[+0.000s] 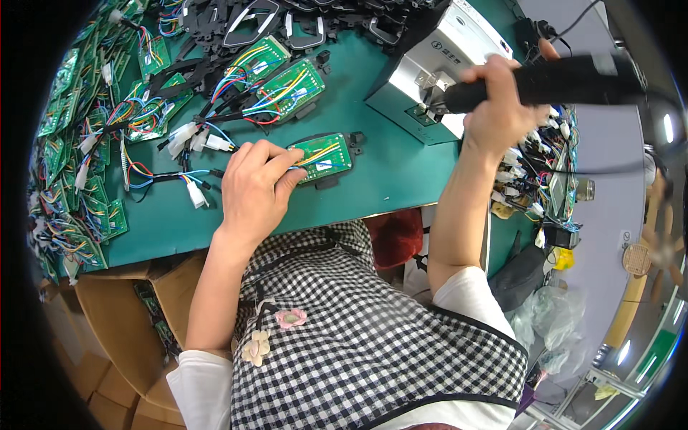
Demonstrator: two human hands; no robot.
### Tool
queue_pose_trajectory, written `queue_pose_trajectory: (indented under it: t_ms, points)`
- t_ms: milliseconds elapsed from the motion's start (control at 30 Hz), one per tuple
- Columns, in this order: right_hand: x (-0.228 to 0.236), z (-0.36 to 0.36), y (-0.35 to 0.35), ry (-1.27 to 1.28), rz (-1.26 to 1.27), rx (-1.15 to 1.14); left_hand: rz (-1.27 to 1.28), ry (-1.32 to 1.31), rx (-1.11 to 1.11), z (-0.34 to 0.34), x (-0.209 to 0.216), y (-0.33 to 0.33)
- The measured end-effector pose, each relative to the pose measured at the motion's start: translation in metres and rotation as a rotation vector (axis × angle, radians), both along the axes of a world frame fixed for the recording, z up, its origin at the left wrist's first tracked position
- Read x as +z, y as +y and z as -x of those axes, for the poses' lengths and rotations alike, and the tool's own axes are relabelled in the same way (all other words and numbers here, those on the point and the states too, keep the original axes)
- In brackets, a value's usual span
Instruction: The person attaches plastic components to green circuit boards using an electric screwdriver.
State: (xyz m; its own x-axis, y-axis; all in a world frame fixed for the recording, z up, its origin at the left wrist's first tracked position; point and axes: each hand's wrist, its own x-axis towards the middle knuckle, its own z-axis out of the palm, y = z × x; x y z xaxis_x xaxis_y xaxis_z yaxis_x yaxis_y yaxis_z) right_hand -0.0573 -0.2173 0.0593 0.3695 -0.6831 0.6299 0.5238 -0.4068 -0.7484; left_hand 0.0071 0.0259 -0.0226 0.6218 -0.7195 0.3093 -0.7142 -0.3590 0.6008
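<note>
A green circuit board [335, 152] with yellow and blue wires, seated in a black plastic housing, lies on the green work mat [344, 197]. My left hand [252, 183] closes on its left end, with thumb and index finger over the wires. My right hand [502, 118] is wrapped round a black electric screwdriver [573, 82], held nearly level. The screwdriver's nose points left, right at the front of a silver screw feeder box [459, 36]; its bit meets the metal pickup part, and the exact contact is too small to make out.
Two wired boards [294, 86] lie just beyond, with white connectors [197, 140] near my left hand. Loose boards [72, 143] heap at the far left. Black housings [287, 25] pile at the back. More wired boards [559, 165] sit right of the feeder; cardboard boxes [118, 315] stand below left.
</note>
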Motion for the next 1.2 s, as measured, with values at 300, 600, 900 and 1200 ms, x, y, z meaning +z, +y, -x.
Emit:
queue_pose_trajectory:
  t_ms: [300, 600, 900, 1200]
  points:
    - [-0.012, 0.024, 0.051, -0.035, -0.165, 0.226, 0.098, 0.014, -0.063, -0.021, -0.02, -0.005]
    - [-0.037, -0.004, 0.12, 0.07, -0.269, 0.449, 0.126, 0.046, -0.05, -0.015, -0.023, -0.009]
    - [-0.044, -0.018, 0.112, 0.349, -0.092, 0.578, 0.102, 0.027, -0.004, -0.011, -0.019, -0.011]
    - [-0.054, -0.001, 0.108, 0.258, 0.135, 0.556, 0.116, 0.001, 0.074, -0.001, -0.021, -0.015]
